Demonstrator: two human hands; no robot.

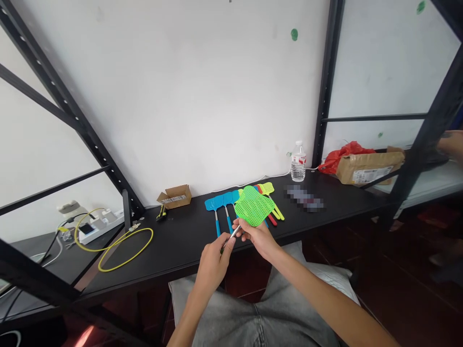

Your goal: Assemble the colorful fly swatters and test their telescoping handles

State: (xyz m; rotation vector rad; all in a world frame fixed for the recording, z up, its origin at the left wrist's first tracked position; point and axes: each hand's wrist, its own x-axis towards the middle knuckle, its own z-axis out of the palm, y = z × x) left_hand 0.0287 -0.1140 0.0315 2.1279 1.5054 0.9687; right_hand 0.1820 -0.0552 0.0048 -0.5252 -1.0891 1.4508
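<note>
A green fly swatter point(254, 206) with a perforated head is held up over the front of the black table. My left hand point(214, 258) is closed around the lower end of its handle, whose grip is mostly hidden in the fingers. My right hand point(255, 234) pinches the silver shaft just below the head. Behind it lie several blue fly swatters point(213, 204) side by side, heads toward the wall. Farther right are a yellow fly swatter point(268, 188) and a red handle point(272, 220), partly covered by the green head.
On the black table point(173, 246) are an open cardboard box point(177, 196), a yellow cable point(125, 265) and a water bottle point(298, 162). A larger carton point(371, 166) with a red bag point(343, 156) stands right, beyond a metal post. Another person's arm point(450, 143) shows at the right edge.
</note>
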